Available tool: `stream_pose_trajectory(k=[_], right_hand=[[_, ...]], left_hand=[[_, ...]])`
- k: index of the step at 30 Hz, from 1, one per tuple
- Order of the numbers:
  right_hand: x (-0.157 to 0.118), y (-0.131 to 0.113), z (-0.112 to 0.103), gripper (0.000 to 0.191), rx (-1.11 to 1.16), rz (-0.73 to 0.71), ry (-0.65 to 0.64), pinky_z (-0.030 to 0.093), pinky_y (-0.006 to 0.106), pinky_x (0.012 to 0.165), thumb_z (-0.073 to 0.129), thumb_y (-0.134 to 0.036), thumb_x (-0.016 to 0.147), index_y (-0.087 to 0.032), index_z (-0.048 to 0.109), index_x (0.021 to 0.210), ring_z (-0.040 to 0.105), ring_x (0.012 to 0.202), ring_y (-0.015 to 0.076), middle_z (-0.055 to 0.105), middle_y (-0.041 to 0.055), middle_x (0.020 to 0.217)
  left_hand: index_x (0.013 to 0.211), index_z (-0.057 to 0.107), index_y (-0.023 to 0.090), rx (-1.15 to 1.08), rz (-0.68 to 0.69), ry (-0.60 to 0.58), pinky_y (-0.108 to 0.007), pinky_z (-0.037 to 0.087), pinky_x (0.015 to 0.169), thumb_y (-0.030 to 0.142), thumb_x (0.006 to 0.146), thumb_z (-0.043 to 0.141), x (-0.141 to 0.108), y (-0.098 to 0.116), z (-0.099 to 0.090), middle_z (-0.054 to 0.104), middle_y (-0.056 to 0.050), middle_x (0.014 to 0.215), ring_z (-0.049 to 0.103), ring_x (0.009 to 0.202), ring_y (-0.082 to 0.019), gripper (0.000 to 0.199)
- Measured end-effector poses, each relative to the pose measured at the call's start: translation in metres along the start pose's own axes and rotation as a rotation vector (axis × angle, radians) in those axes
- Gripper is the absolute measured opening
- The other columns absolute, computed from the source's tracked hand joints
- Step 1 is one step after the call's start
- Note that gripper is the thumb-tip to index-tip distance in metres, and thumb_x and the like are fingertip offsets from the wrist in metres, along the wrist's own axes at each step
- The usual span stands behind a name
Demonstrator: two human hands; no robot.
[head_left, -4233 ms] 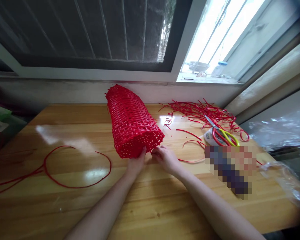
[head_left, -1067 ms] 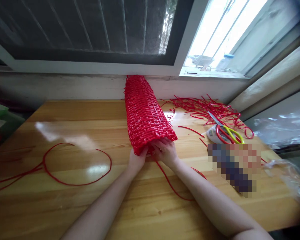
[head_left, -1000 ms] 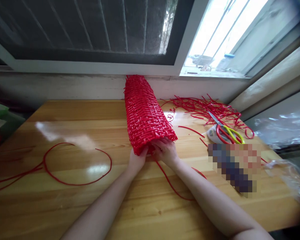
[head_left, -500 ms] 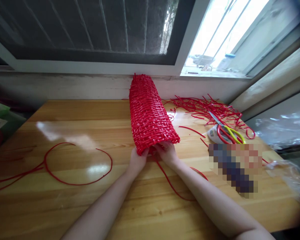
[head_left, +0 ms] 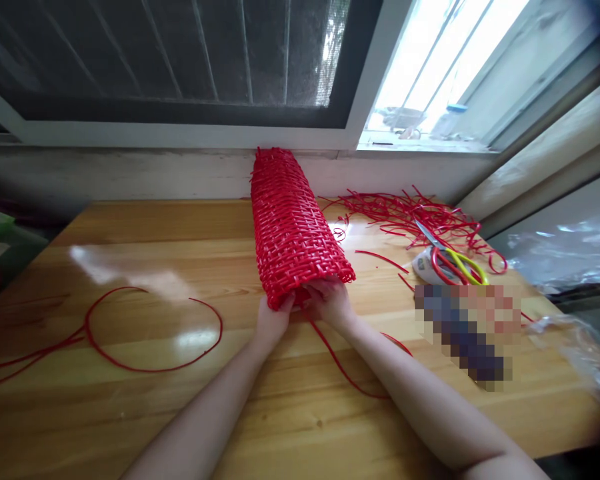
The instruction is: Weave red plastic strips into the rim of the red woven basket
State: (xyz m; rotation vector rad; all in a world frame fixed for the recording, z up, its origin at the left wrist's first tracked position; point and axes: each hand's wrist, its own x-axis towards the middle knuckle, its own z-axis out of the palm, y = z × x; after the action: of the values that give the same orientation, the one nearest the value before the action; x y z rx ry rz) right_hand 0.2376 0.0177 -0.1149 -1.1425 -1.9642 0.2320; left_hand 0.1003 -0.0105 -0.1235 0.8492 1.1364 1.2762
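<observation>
A long, hollow red woven basket (head_left: 293,220) lies with its open end toward me, its far end reaching up near the wall below the window. My left hand (head_left: 275,319) grips the left corner of the open rim, the thumb showing at the edge. At the right side of the opening, my right hand (head_left: 334,303) has its fingers curled just inside, closed on the weave. Most fingertips of both hands are hidden in the basket. A loose red strand (head_left: 337,363) runs from the opening down under my right forearm.
On the wooden table (head_left: 165,427) a looped red strand (head_left: 153,369) lies at left. Scissors with red and yellow handles (head_left: 463,267) rest on a white roll (head_left: 427,264) at right. Behind them is a tangle of red strands (head_left: 405,212). A blurred-out dark object (head_left: 463,340) lies nearer.
The whole view has shifted slightly, so things appear a little further left. Both hands stay at the basket's opening, with little visible change in the grip.
</observation>
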Motion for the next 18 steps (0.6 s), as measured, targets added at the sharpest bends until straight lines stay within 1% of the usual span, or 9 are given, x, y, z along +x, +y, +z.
stream_pose_trajectory(k=[5, 9, 12, 14, 16, 18], right_hand=[[0.002, -0.002, -0.001, 0.026, -0.041, -0.006, -0.028, 0.049, 0.027, 0.070, 0.048, -0.015, 0.080, -0.023, 0.071, 0.090, 0.060, 0.079, 0.0174, 0.067, 0.0051, 0.087], [0.004, -0.005, -0.004, 0.033, -0.156, -0.083, -0.063, 0.049, 0.030, 0.075, 0.049, -0.010, 0.075, -0.024, 0.068, 0.098, 0.058, 0.088, 0.0198, 0.066, 0.0053, 0.093], [0.002, -0.010, -0.004, 0.038, -0.261, -0.170, -0.102, 0.049, 0.033, 0.074, 0.054, -0.010, 0.069, -0.020, 0.066, 0.104, 0.054, 0.093, 0.0237, 0.066, 0.0061, 0.098], [-0.001, -0.014, -0.003, 0.039, -0.321, -0.200, -0.145, 0.048, 0.035, 0.077, 0.054, -0.010, 0.070, -0.017, 0.064, 0.107, 0.051, 0.098, 0.0258, 0.063, 0.0081, 0.106], [-0.005, -0.017, -0.002, 0.042, -0.374, -0.203, -0.177, 0.046, 0.039, 0.082, 0.051, -0.010, 0.074, -0.013, 0.059, 0.115, 0.046, 0.105, 0.0278, 0.057, 0.0119, 0.116], [-0.007, -0.020, -0.002, 0.047, -0.399, -0.181, -0.183, 0.044, 0.041, 0.085, 0.049, -0.011, 0.076, -0.011, 0.052, 0.123, 0.044, 0.107, 0.0283, 0.051, 0.0145, 0.122]], left_hand=[[0.098, 0.062, 0.016, -0.004, 0.013, -0.002, -0.043, 0.052, 0.080, 0.036, 0.068, 0.066, 0.001, -0.001, -0.002, 0.067, -0.008, 0.101, 0.063, 0.093, -0.026, 0.036], [0.103, 0.061, 0.017, 0.033, 0.032, 0.031, -0.044, 0.051, 0.083, 0.034, 0.068, 0.066, 0.002, -0.002, -0.004, 0.065, -0.008, 0.106, 0.061, 0.098, -0.027, 0.039], [0.102, 0.061, 0.018, 0.047, 0.010, 0.085, -0.042, 0.052, 0.079, 0.034, 0.066, 0.068, 0.001, 0.001, -0.003, 0.064, -0.008, 0.108, 0.060, 0.099, -0.027, 0.040], [0.102, 0.060, 0.018, 0.024, 0.003, 0.116, -0.040, 0.053, 0.077, 0.032, 0.064, 0.069, 0.000, 0.005, -0.001, 0.065, -0.008, 0.108, 0.061, 0.098, -0.027, 0.042], [0.102, 0.060, 0.017, -0.015, 0.000, 0.128, -0.039, 0.053, 0.077, 0.030, 0.062, 0.070, -0.002, 0.009, 0.001, 0.066, -0.008, 0.106, 0.062, 0.095, -0.026, 0.043], [0.102, 0.059, 0.016, -0.061, -0.030, 0.119, -0.040, 0.053, 0.076, 0.031, 0.063, 0.070, -0.002, 0.011, 0.002, 0.067, -0.008, 0.101, 0.064, 0.089, -0.025, 0.043]])
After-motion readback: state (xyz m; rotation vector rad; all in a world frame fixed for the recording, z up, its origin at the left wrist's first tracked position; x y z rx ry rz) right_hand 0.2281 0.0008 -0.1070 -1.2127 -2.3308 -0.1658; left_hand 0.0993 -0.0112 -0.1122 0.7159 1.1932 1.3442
